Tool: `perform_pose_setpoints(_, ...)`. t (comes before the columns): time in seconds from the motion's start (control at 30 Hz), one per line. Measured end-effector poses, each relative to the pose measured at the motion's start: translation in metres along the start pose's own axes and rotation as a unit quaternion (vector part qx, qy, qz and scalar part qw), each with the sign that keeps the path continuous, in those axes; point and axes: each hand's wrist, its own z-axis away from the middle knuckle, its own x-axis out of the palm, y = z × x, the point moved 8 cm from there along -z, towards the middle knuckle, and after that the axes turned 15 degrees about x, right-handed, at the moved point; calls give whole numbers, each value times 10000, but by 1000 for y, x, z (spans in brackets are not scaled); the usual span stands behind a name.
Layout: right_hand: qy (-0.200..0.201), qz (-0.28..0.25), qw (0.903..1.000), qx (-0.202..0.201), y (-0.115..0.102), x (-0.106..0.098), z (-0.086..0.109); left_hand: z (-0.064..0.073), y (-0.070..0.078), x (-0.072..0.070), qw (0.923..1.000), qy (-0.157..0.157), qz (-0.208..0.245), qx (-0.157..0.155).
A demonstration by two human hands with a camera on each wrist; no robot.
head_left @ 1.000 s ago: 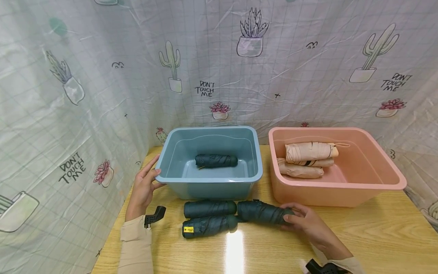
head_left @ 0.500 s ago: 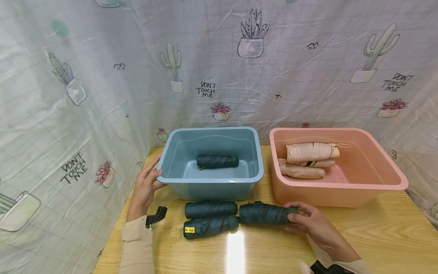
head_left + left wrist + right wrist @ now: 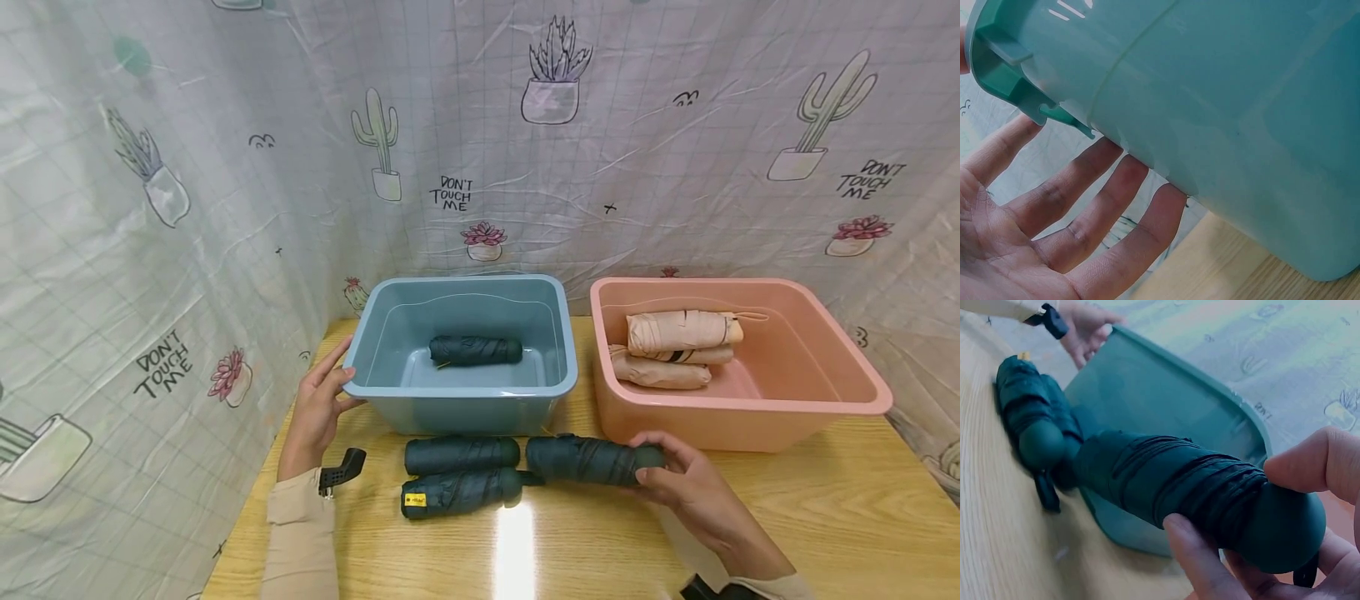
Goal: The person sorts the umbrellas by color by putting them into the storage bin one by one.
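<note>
In the head view my right hand grips a dark green folded umbrella by its rounded handle end. The right wrist view shows thumb and fingers round that end, and the umbrella tilted with its far end towards the blue bin. My left hand holds the left front corner of the blue bin, thumb at the rim. Its fingers touch the bin's outer side in the left wrist view. Two more dark green umbrellas, one plain and one with a yellow tag, lie before the bin.
Inside the blue bin lies another dark green umbrella. To its right stands a pink bin with several beige folded umbrellas stacked at its left. Both bins stand on a wooden table, backed by a cactus-print curtain.
My right hand has shifted slightly to the right with its umbrella, whose far end has moved away from the other two. The left hand stays at the blue bin's corner.
</note>
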Motion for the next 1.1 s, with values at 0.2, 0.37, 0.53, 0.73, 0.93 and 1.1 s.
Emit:
perform_pose_setpoints(0.2, -132, 114, 9993, -330, -10, 9, 6, 0, -1, 0, 10000, -6, 25, -5)
perform_pose_setpoints(0.37, -130, 288, 9986, -413, -19, 17, 13, 1, -1, 0, 10000, 11, 4, -20)
perform_pose_setpoints(0.53, -62, 475, 9977, -472, -29, 25, 17, 0, -1, 0, 10000, 20, -16, -36)
perform_pose_setpoints(0.73, -164, 612, 9957, -670, -47, 35, 18, 0, -1, 0, 10000, 22, -45, -66)
perform_pose_setpoints(0.93, -209, 845, 9929, -813, -66, 43, 18, 0, -1, 0, 9999, 29, -59, -82)
perform_pose_setpoints(1.1, -380, 804, 9907, -1032, -87, 51, 18, 0, -1, 0, 9999, 44, -83, -109)
